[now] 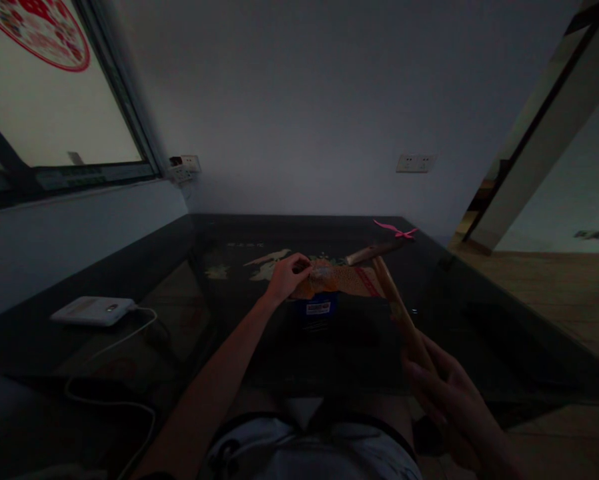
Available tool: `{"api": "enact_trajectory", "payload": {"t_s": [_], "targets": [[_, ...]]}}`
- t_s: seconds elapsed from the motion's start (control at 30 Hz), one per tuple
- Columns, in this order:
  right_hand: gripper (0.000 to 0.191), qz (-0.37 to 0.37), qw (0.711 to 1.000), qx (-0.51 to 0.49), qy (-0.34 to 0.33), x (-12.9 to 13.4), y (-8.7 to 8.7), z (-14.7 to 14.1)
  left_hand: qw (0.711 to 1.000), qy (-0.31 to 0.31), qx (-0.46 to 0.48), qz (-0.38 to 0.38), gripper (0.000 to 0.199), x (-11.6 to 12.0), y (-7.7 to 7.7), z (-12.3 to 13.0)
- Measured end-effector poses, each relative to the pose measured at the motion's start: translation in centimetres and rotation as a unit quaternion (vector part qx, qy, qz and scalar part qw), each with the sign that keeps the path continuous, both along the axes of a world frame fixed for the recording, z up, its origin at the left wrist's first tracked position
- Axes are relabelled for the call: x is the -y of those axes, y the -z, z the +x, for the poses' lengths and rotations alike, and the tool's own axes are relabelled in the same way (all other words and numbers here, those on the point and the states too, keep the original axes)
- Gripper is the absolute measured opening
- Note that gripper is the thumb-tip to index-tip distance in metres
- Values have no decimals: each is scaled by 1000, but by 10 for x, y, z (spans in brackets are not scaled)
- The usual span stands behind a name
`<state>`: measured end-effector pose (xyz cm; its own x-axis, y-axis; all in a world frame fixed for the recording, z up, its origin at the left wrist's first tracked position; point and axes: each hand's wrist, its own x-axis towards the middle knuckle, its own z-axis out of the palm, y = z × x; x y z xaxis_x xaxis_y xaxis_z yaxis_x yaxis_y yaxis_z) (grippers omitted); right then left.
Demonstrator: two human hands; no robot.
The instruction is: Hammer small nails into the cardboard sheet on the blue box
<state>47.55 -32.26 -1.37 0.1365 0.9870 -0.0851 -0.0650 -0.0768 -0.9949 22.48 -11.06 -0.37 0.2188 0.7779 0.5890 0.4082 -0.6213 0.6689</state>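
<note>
In the head view my left hand (290, 275) reaches to the middle of the dark table, its thumb and fingers curled together at the edge of an orange-brown patterned bag (354, 280). A shiny, clear-looking patch shows beside the fingertips. Under the bag sits a dark blue box or packet (320, 307) with a pale label. My right hand (444, 380) is wrapped round a long light-brown wooden stick (395, 297), which slants up and left so its far end is near the bag's right edge. Dim light hides finer detail.
Beyond the stick lies a brownish rod-like piece (369, 253) close to a pink ribbon (402, 233). A white power bank or similar device (94, 311) with a white cable (109, 348) rests on the left. The glossy dark table (219, 230) meets the wall at the back.
</note>
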Motion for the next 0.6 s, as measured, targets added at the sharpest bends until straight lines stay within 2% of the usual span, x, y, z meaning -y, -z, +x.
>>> {"api": "enact_trajectory", "payload": {"t_s": [0.13, 0.27, 0.47, 0.6], "targets": [[60, 37, 992, 85, -83, -26, -36, -7, 1000, -2, -7, -8, 7, -2, 2, -2], [62, 39, 974, 160, -156, -50, -66, -20, 1000, -13, -15, -23, 10, -4, 4, -3], [69, 35, 950, 214, -223, -65, -81, -24, 1000, -3, 1, -29, 9, -4, 5, -1], [69, 31, 949, 227, -217, -62, -87, -21, 999, -14, -6, -31, 11, -4, 5, 0]]}}
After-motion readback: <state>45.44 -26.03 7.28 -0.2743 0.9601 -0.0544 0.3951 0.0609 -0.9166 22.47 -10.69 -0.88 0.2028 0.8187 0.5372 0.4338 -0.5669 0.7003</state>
